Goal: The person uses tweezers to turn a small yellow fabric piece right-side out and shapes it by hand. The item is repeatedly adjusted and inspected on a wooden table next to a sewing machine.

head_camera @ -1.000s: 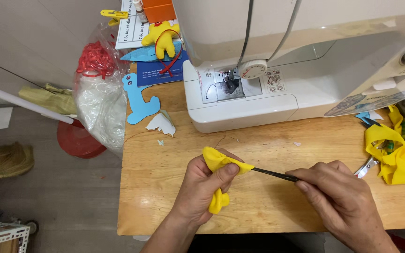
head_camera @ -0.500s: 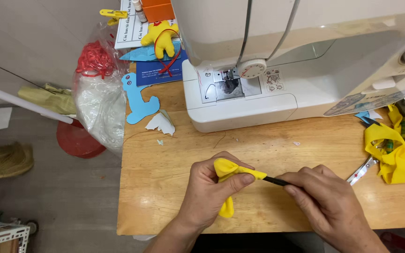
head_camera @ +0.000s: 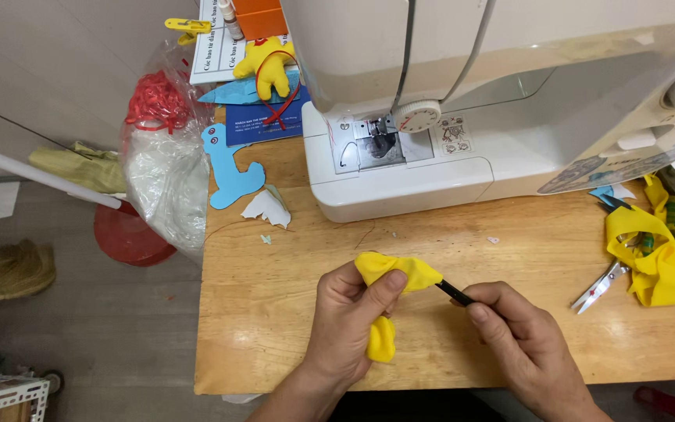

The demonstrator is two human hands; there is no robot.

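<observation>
My left hand [head_camera: 351, 320] grips a small yellow fabric piece [head_camera: 397, 275] over the wooden table [head_camera: 275, 328]; part of the fabric hangs out below my palm. My right hand [head_camera: 521, 344] holds a thin black stick [head_camera: 455, 294] whose tip goes into the right end of the yellow fabric. The stick's far end is hidden inside the cloth. Both hands sit near the table's front edge, in front of the white sewing machine [head_camera: 462, 101].
Small snips [head_camera: 599, 287] and a heap of yellow and green fabric scraps [head_camera: 658, 250] lie at the right. A blue cut-out shape [head_camera: 228, 168], white scraps [head_camera: 267, 207], a clear plastic bag [head_camera: 162, 164] and a yellow stuffed toy [head_camera: 269, 66] are at the left and back.
The black stick has gone deeper into the yellow fabric, and my right hand has moved left toward my left hand. My left fingers have bunched the cloth tighter.
</observation>
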